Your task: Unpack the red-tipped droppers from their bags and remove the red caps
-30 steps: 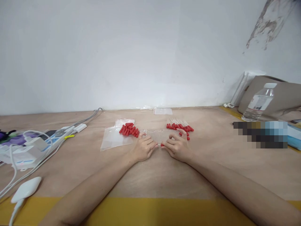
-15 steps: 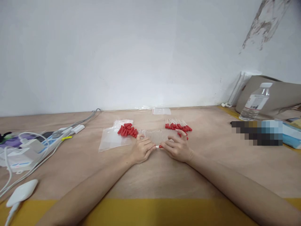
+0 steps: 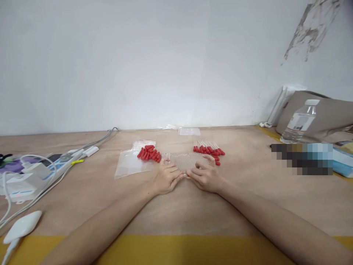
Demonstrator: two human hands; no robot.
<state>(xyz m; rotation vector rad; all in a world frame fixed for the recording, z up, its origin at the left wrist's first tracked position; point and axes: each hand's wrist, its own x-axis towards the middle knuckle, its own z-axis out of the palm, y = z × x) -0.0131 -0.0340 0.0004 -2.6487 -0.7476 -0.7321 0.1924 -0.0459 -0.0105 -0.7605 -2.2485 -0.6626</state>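
My left hand (image 3: 168, 178) is closed on a thin clear glass dropper tube (image 3: 185, 173), most of it hidden by the fingers. My right hand (image 3: 206, 177) pinches a red rubber bulb (image 3: 188, 176) at the tube's right end, and the fingertips of both hands almost meet. Just beyond the hands lies a row of loose clear tubes (image 3: 186, 161). To its left is a pile of red rubber bulbs (image 3: 149, 153) on clear plastic bags (image 3: 127, 166). Behind my right hand, droppers with red bulbs fitted (image 3: 208, 149) lie side by side.
At left are a power strip (image 3: 59, 167), white chargers and cables. A water bottle (image 3: 300, 121), a grey bag (image 3: 328, 110) and a blue packet (image 3: 343, 163) stand at right. A small clear bag (image 3: 189, 131) lies by the wall.
My right hand has shifted slightly left, closing the gap to my left hand. Less of the tube and red bulb shows between them.
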